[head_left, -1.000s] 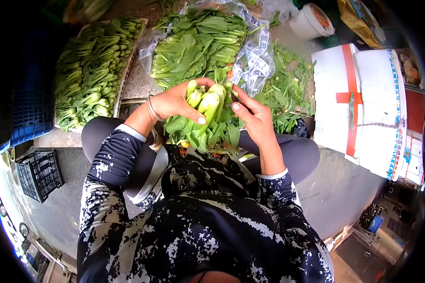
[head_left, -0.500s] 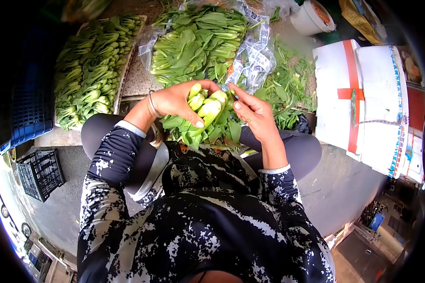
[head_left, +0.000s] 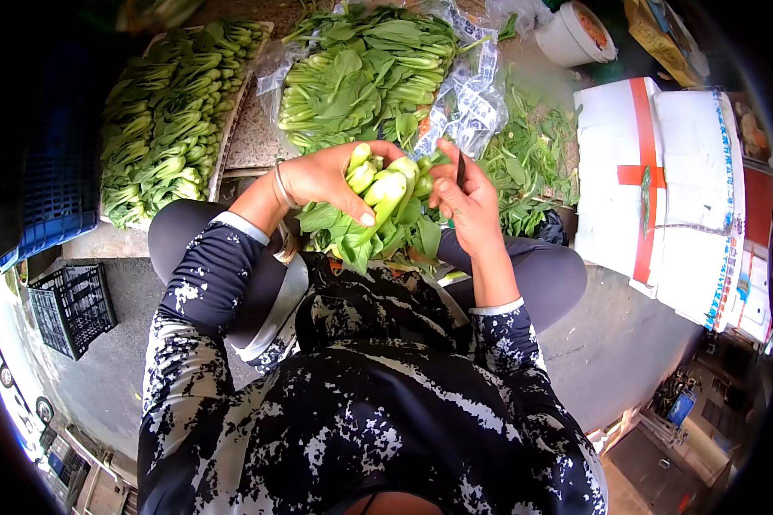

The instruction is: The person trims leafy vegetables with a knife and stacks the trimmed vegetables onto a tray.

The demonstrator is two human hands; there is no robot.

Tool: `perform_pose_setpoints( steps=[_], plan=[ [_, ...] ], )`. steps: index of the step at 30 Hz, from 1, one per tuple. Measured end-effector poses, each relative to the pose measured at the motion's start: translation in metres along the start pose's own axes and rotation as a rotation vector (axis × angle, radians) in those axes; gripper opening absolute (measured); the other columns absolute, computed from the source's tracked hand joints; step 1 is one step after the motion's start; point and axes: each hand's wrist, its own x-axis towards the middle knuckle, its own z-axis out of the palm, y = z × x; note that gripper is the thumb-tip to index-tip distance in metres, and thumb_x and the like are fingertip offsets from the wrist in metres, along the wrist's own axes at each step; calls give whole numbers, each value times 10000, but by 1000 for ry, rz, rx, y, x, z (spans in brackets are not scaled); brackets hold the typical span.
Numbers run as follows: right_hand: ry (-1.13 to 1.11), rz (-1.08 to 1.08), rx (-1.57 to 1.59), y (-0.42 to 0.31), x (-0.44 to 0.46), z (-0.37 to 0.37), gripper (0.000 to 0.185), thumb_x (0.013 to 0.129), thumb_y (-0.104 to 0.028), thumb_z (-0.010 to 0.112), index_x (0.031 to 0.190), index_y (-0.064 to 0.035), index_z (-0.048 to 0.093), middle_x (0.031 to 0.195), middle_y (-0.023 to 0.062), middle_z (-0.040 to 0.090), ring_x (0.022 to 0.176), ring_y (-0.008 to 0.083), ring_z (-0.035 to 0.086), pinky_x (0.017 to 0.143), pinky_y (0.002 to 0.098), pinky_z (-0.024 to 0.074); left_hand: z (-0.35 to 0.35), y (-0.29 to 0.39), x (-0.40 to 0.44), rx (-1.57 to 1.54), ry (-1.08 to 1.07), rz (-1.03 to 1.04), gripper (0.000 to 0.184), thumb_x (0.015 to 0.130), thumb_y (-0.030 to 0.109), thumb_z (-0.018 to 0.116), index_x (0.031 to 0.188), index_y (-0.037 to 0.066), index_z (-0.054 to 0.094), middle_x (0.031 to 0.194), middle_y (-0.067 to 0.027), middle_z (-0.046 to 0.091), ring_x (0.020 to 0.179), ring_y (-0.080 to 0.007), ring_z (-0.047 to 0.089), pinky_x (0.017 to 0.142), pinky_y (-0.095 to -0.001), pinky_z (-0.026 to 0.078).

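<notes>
Greens bunch (head_left: 388, 190) between two hands (head_left: 319, 178)

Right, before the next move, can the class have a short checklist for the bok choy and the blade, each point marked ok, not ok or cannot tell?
1. Left hand gripping the bok choy: ok, thumb across the stalks.
2. Thick stalk ends exposed: ok, they face up between the hands.
3. Right hand holding the blade: ok, it shows dark between the fingers.
4. Blade against the stalks: not ok, it points up, apart from them.
5. Bracelet away from the blade: ok, it sits on the left wrist.
6. Sharp edge facing the right way: cannot tell, too small to see.
</notes>
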Motion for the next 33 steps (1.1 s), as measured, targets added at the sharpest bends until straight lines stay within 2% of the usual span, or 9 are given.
perform_pose_setpoints(
  steps=[7,13,17,22,25,26,29,31,33],
  plan=[
    [211,-35,-83,17,9,20,309,787,-163,675,1001,42,587,818,53,623,597,94,556,563,206,455,0,0,1,10,111,-3,768,529,62,818,1184,30,419,1040,-28,542,940,-118,532,826,-259,444],
    [226,-137,-220,18,24,19,256,793,-158,665,970,20,614,751,45,625,537,75,530,470,188,430,-5,-7,-1,48,173,-29,771,563,38,796,1227,16,405,1073,-46,554,975,-122,531,850,-269,440],
    [183,75,42,7,39,-20,249,753,-158,703,934,-6,624,708,15,596,473,77,484,432,181,368,-11,-9,-1,12,260,51,790,559,115,804,1243,-1,426,1136,-74,550,986,-144,546,879,-286,428],
    [182,54,-508,26,41,-42,233,721,-143,729,878,4,640,709,22,616,543,50,494,499,185,406,-18,-12,-2,-39,285,143,791,576,133,791,1244,-7,391,1129,-136,559,1004,-208,558,910,-322,416],
    [105,153,-462,21,38,-42,218,703,-127,740,841,13,645,713,23,622,584,42,502,537,187,416,-13,-9,-2,-90,261,105,794,579,124,787,1243,-4,370,1124,-155,562,1024,-234,554,922,-333,409],
    [133,99,-789,30,42,-50,211,698,-120,744,830,13,648,715,18,620,589,43,497,548,186,414,-10,-5,0,-71,228,120,791,583,121,787,1242,-2,367,1123,-153,562,1030,-224,552,919,-331,412],
    [51,81,-489,6,29,-37,211,691,-126,749,816,13,653,702,16,619,576,49,490,537,201,409,-12,-10,3,-9,230,127,782,585,130,792,1234,-5,377,1124,-147,563,1029,-215,554,915,-328,416],
    [27,135,-533,-2,30,-36,221,673,-128,753,814,11,656,711,27,610,598,83,508,569,226,418,-10,-8,4,-26,201,125,764,586,118,795,1222,-3,391,1124,-138,565,1030,-202,553,909,-317,420],
    [-39,-124,-877,-11,31,-28,242,645,-121,760,821,10,657,731,41,587,644,121,525,625,247,423,-7,-5,5,34,210,104,737,585,88,794,1205,-2,406,1108,-127,574,1024,-198,557,904,-310,423]
  ],
)
